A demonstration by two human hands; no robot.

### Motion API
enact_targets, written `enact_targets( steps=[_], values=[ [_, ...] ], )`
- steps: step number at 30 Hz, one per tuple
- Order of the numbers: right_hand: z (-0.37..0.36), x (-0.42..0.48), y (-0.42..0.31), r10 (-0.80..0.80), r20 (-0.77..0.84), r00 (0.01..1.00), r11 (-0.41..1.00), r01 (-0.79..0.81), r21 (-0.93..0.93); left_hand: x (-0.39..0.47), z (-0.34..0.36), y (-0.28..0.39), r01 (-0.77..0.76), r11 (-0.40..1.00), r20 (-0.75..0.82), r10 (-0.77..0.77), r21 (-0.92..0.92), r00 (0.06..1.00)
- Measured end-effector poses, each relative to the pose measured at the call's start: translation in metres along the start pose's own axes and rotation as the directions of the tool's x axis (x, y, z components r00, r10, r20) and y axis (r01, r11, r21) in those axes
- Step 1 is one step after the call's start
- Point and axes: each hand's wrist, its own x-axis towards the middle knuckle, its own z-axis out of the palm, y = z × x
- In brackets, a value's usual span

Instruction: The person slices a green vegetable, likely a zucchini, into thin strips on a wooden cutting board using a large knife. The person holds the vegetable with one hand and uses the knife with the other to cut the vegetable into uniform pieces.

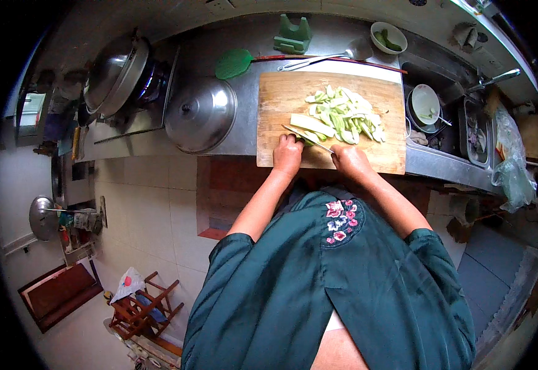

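My right hand point(351, 162) grips a kitchen knife point(317, 144), whose thin blade slants up and left across the front of a wooden cutting board point(273, 99). Left of the blade, my left hand point(288, 153) has its fingers curled down on a green-skinned vegetable piece point(300, 139), mostly hidden by the fingers and the knife. A longer pale green vegetable piece point(313, 123) lies flat just behind the blade. Beyond it spreads a loose heap of pale green vegetable slices point(345, 111), perhaps of a gourd or squash.
A steel pan lid point(202, 115) lies left of the board, near a covered wok point(116, 76) on the stove. Behind the board are a green fly swatter point(234, 64), a spatula point(315, 61) and a green rack point(293, 34). A bowl point(389, 27) stands by the sink point(417, 69).
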Motion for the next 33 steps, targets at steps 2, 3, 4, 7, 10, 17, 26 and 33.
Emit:
enact_targets(
  steps=[2, 3, 4, 7, 10, 17, 26, 33],
  values=[
    [0.002, 0.001, 0.0, 0.011, 0.003, 1.0, 1.0, -0.011, 0.0, -0.001, -0.001, 0.001, -0.007, 0.999, -0.055, 0.004, -0.042, 0.998],
    [0.003, 0.002, 0.0, 0.002, 0.005, 1.0, 1.0, -0.002, 0.004, -0.001, -0.001, 0.001, 0.021, 0.999, -0.029, -0.022, -0.034, 0.999],
    [0.004, 0.002, 0.001, -0.005, 0.0, 1.0, 1.0, 0.005, 0.001, 0.0, -0.001, 0.002, 0.03, 0.999, -0.012, -0.03, -0.027, 0.999],
    [0.007, 0.003, 0.001, -0.018, -0.015, 1.0, 1.0, 0.018, 0.007, 0.0, -0.002, 0.001, 0.042, 0.999, -0.015, -0.042, -0.035, 0.999],
    [0.009, 0.0, 0.0, 0.02, -0.005, 1.0, 1.0, -0.02, 0.023, 0.0, -0.001, 0.001, 0.016, 0.999, -0.05, -0.018, -0.028, 0.999],
    [0.012, 0.001, 0.001, 0.018, -0.007, 1.0, 1.0, -0.018, 0.002, -0.003, -0.004, -0.001, 0.025, 0.995, -0.023, -0.027, -0.093, 0.999],
    [0.01, -0.002, -0.004, -0.002, 0.019, 1.0, 1.0, 0.001, 0.013, -0.007, 0.001, -0.005, 0.057, 0.997, 0.038, -0.055, -0.06, 0.998],
    [0.009, -0.003, -0.006, 0.002, 0.037, 0.999, 1.0, -0.003, 0.014, -0.011, -0.001, -0.006, 0.01, 0.996, -0.055, -0.015, -0.092, 0.998]
  ],
)
